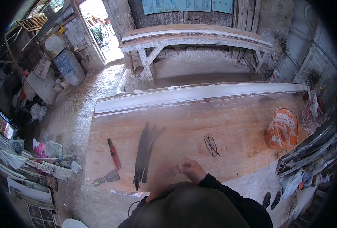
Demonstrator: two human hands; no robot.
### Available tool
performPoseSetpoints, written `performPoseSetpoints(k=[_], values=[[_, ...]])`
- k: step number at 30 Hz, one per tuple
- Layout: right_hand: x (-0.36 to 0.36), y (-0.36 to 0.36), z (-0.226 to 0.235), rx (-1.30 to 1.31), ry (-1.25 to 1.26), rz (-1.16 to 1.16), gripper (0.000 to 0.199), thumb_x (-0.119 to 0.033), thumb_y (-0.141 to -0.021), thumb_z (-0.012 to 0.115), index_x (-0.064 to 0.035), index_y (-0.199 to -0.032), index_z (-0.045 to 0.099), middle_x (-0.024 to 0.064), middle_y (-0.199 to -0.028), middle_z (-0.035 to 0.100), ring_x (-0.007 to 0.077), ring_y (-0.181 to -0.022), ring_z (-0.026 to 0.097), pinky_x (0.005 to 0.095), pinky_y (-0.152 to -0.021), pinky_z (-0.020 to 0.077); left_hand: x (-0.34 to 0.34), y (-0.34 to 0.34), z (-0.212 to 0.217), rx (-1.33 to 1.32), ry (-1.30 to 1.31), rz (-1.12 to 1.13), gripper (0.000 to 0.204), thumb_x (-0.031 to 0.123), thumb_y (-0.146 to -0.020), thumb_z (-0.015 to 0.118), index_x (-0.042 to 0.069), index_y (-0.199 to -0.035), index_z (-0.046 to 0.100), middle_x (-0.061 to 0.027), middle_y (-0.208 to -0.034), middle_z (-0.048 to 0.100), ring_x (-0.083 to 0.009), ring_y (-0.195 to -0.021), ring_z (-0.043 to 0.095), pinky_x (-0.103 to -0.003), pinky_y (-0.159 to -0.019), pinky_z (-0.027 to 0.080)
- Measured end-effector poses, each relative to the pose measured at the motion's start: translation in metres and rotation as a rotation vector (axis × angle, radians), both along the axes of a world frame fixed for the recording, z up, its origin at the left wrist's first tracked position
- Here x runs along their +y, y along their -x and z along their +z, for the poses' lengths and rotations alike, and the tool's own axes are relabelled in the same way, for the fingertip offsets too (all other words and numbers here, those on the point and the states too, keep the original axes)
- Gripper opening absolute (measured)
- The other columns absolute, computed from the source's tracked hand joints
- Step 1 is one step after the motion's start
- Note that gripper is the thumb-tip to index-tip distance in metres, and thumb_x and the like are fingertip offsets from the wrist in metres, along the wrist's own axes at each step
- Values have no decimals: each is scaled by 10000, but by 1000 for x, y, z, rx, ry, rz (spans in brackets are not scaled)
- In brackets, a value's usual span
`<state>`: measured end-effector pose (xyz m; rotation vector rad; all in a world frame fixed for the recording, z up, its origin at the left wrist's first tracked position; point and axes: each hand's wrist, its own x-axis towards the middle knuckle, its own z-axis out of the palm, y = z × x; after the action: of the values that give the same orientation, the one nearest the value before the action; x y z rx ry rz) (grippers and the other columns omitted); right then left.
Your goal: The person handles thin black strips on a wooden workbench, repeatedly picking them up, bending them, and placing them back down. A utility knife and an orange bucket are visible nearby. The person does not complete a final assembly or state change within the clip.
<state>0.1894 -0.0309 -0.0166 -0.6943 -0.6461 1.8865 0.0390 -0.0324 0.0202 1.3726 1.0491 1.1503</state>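
Observation:
My right hand (192, 170) is over the near edge of the wooden table (180, 129), its fingers curled and pressed together. Whatever it may hold is too small to make out. Close beside it, my left hand (164, 175) is blurred, so its fingers cannot be read. To the left of both hands lies a bundle of long black strips (143, 154). A thin black cord in a loose loop (211, 145) rests beyond my right hand. Farther left are a red-handled tool (114, 155) and a putty knife (107, 178).
A long white moulding (202, 94) runs along the table's far edge. An orange bucket (281, 131) smeared with white stands at the right end. Behind is a whitish bench (199, 41). A blue drum (69, 67) stands by the doorway; slippers (272, 200) lie on the floor at right.

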Motion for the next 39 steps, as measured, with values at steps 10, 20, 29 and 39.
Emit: performPoseSetpoints(k=[10, 20, 29, 39], values=[[-3, 0, 32, -278, -5, -21, 122, -78, -788, 627, -7, -884, 601, 56, -841, 614, 107, -801, 563, 247, -734, 446, 7, 8, -11, 104, 4, 73, 116, -18, -756, 620, 18, -866, 612, -63, -851, 580, -107, -698, 544, -207, -550, 442], [-2, 10, 30, -605, -241, -114, 103, -101, -802, 626, -38, -834, 552, 0, -740, 549, 65, -679, 494, 202, -604, 402, 7, 12, -21, -67, 125, 126, 45, 43, -799, 589, 16, -821, 560, -76, -770, 598, -90, -580, 505, -209, -505, 395], [-3, 5, 24, -657, -329, -60, 186, -113, -787, 639, -35, -925, 541, 0, -736, 548, 64, -674, 478, 212, -606, 398, 21, 26, -33, -99, 150, 106, 95, 114, -812, 598, 39, -825, 543, -48, -782, 591, -77, -617, 505, -204, -519, 399], [-3, 4, 39, -449, -278, -59, 141, -97, -778, 647, -23, -868, 567, 23, -800, 599, 102, -795, 547, 267, -710, 441, 20, 19, -7, -46, 201, -271, 327, 107, -763, 651, 46, -1057, 521, -56, -932, 574, -146, -880, 534, -276, -804, 416]])
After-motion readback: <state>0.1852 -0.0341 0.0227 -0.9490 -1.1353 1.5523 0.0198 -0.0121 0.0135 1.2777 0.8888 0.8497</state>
